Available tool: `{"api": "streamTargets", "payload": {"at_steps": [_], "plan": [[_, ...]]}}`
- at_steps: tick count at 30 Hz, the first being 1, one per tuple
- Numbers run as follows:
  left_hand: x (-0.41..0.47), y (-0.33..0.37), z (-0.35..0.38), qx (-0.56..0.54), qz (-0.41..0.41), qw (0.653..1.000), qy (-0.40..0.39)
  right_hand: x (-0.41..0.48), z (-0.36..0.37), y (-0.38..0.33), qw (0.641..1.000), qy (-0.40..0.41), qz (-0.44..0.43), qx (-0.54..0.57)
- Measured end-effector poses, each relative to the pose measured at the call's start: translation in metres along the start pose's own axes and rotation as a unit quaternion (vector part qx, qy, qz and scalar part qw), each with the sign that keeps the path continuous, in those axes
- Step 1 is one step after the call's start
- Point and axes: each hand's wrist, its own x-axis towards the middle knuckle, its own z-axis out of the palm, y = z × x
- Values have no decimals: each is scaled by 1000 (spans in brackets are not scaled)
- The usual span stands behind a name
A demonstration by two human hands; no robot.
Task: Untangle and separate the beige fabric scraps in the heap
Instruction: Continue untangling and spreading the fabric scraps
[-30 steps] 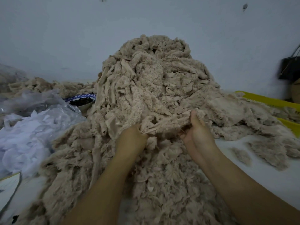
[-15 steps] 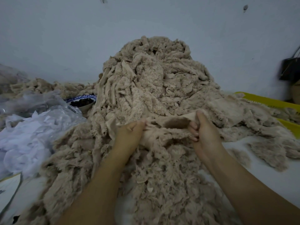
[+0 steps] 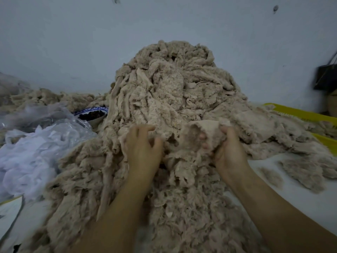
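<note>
From the head camera I see the heap of beige fabric scraps filling the middle of my view, piled high against the pale wall and spilling forward toward the person's arms. Both hands are at the front of the heap, about halfway up it. The right hand grasps one flat scrap and holds it just off the face of the heap, its fingertips curled round the near edge of the scrap. The left hand is beside it, back toward me, fingers bent into the scraps; it is blurred and I cannot tell whether it is pinching anything. Left of the heap lie crumpled white plastic bags, and a blue-rimmed bowl with something dark inside sits between the bags and the heap, touching its edge. Right of the heap a yellow tray shows, partly covered by scraps. Nearer on that side, a few loose tufts lie apart on the white table. Further right, a black bag hangs by the wall.
</note>
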Motion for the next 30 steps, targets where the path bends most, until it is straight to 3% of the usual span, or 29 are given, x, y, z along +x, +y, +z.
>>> {"api": "streamTargets", "payload": {"at_steps": [3,6,8,12,16,18,21,24,27,30], "plan": [[-12,23,0,-104,86,985,-108,-3,4,10,998,-46,15,-49],[-24,35,4,-175,43,951,-250,-3,3,16,991,-35,17,-127],[-24,33,6,-190,-5,942,-278,-1,1,20,985,-54,11,-161],[-21,32,6,-261,-67,926,-265,0,1,25,981,-103,13,-165],[-15,36,-1,-466,-185,831,-242,-4,2,28,964,-157,-13,-213],[-12,36,-5,-522,-201,798,-225,-9,3,30,928,-182,-69,-316],[-9,38,-7,-551,-214,784,-190,-10,6,33,881,-142,-133,-431],[-4,36,-8,-569,-246,774,-128,-1,1,28,926,-65,-79,-364],[-1,32,-7,-592,-284,748,-101,1,0,23,966,-62,1,-250],[2,30,-7,-625,-313,712,-66,0,3,21,981,-85,63,-163]]}}
